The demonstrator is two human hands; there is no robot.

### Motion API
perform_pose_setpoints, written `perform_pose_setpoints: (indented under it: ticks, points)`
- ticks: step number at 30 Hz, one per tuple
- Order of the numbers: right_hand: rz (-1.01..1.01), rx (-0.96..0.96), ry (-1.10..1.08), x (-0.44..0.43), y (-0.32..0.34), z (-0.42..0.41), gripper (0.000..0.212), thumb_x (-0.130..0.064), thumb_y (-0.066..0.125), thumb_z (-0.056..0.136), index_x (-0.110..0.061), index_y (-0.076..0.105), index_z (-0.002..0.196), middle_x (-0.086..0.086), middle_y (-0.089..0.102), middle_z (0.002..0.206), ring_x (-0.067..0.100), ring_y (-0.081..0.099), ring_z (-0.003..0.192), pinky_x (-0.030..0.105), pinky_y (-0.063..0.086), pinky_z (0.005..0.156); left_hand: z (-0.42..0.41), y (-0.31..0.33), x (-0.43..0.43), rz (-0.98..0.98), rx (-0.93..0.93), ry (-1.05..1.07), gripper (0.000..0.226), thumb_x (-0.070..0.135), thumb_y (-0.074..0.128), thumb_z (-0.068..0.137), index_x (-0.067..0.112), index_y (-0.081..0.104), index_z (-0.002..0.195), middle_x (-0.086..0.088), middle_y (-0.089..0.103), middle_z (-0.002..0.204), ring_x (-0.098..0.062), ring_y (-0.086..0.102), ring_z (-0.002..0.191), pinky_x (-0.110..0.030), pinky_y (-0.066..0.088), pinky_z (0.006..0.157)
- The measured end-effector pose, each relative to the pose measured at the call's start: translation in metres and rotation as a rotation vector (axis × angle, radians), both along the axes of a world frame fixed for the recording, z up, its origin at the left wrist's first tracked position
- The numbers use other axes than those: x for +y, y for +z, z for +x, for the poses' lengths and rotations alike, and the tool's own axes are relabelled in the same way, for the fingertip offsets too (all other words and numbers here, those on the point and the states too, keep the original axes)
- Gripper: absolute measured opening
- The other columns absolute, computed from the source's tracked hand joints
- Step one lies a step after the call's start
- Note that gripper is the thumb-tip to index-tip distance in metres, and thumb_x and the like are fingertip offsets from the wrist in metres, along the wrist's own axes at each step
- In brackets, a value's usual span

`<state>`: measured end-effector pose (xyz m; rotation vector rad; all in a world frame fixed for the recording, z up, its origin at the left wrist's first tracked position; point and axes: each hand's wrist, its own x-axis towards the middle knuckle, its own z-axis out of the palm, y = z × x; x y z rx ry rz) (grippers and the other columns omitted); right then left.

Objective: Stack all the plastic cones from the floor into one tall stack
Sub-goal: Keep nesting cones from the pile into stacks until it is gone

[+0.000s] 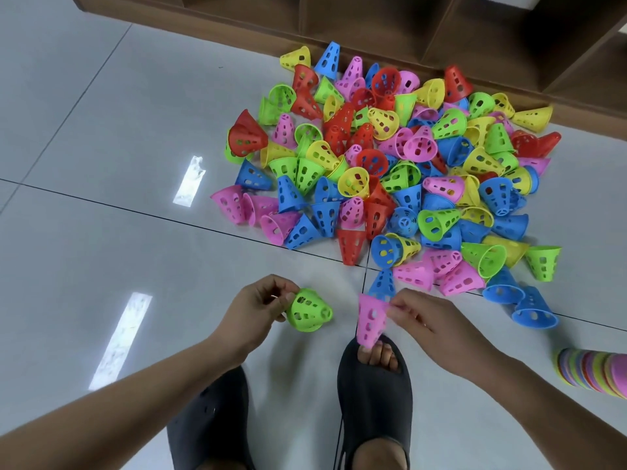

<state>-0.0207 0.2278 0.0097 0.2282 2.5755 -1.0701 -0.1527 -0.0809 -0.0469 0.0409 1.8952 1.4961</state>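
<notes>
Grips clamp rims: left hand (pixel 259 308) on green cone (pixel 309 311), right hand (pixel 432 318) on pink cone (pixel 371 320).

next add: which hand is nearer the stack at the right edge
Right. The right hand, pinching a pink cone, is left of the stack; the left hand, holding a green cone, farther left.

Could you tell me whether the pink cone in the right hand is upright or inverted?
Inverted: the right hand pinches the pink cone by its wide rim; narrow tip points toward the foot.
</notes>
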Motion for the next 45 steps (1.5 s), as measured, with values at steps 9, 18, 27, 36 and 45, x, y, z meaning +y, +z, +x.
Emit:
perform_pose_setpoints:
  ticks: [9, 18, 27, 36, 45]
  points:
    - [-0.758, -0.322, -0.309, -0.049, 0.010, -0.024, 0.041, -0.040, 0.049, 0.108, -0.003, 0.051, 0.089, 0.015, 0.059, 0.071, 0.025, 0.050, 0.064, 0.032, 0.042, 0.063, 0.001, -0.016, 0.000, -0.141, 0.044, -0.024, 0.021, 0.017, 0.063, 0.105, 0.034, 0.074, 0.110, 0.000, 0.075, 0.100, -0.016, 0.069, 0.081, -0.033, 0.061, 0.072]
    - [-0.744, -0.490, -0.318, -0.072, -0.025, -0.041, 0.040, -0.047, 0.049, 0.109, -0.014, 0.060, 0.090, 0.012, 0.065, 0.081, 0.023, 0.057, 0.068, 0.034, 0.038, 0.060, -0.003, -0.025, 0.000, -0.190, -0.014, -0.051, 0.007, 0.025, 0.068, 0.103, 0.029, 0.072, 0.106, 0.002, 0.076, 0.098, -0.008, 0.071, 0.080, -0.033, 0.056, 0.073]
    - [-0.595, -0.368, -0.602, -0.057, -0.037, -0.039, 0.013, -0.022, 0.061, 0.103, -0.016, 0.068, 0.112, 0.014, 0.070, 0.094, 0.027, 0.069, 0.067, 0.036, 0.050, 0.056, -0.021, -0.029, -0.004, -0.214, 0.010, -0.039, 0.009, 0.026, 0.067, 0.103, 0.034, 0.073, 0.103, 0.000, 0.077, 0.095, -0.027, 0.073, 0.092, -0.037, 0.053, 0.072]
    - [-0.485, -0.269, -0.707, -0.034, -0.047, -0.014, 0.028, -0.019, 0.065, 0.101, -0.030, 0.061, 0.126, 0.004, 0.069, 0.117, 0.031, 0.079, 0.078, 0.044, 0.064, 0.070, -0.065, -0.011, 0.009, -0.179, 0.253, 0.029, 0.018, 0.026, 0.065, 0.104, 0.034, 0.066, 0.120, 0.012, 0.066, 0.118, -0.010, 0.066, 0.096, -0.032, 0.054, 0.084]
    - [-0.375, -0.247, -0.629, -0.046, -0.041, -0.009, 0.022, -0.015, 0.060, 0.101, -0.031, 0.069, 0.114, -0.017, 0.071, 0.107, 0.016, 0.079, 0.086, 0.050, 0.062, 0.091, -0.091, -0.004, 0.021, -0.289, 0.335, -0.131, 0.043, 0.033, 0.061, 0.106, 0.038, 0.055, 0.148, 0.011, 0.056, 0.145, -0.009, 0.062, 0.118, -0.035, 0.052, 0.100]
